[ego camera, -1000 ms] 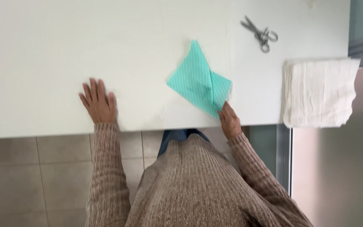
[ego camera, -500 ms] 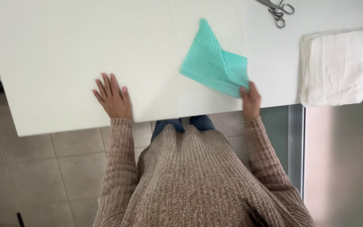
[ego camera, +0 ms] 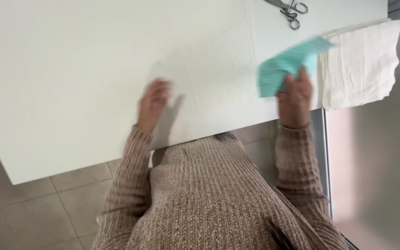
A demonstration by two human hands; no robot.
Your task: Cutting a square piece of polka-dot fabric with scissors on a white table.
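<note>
Pale beige floor tiles show below the near edge of a wide white tabletop, which fills most of the head view, and a grey panel runs down the right side beyond the tabletop's end. At the top right of the tabletop lies a pair of metal scissors, partly cut off by the frame's edge. Just below them, at the right end, rests a folded white cloth whose lower edge hangs slightly past the tabletop's near edge. The right hand is raised at the near edge, back of the hand toward the camera, and its fingers are clamped on a teal cloth, which stands bunched and lifted above the hand. The teal cloth's far corner reaches over the left edge of the white cloth, though blur makes it impossible to say whether the two touch. The left hand is over the bare middle of the tabletop, well apart from both cloths and from the scissors; it is smeared by motion blur, so whether its fingers are spread or together, and whether they press on the surface, cannot be told. A soft shadow lies just beside it. Both arms wear sleeves of a ribbed brown knitted sweater, which fills the lower middle of the view.
</note>
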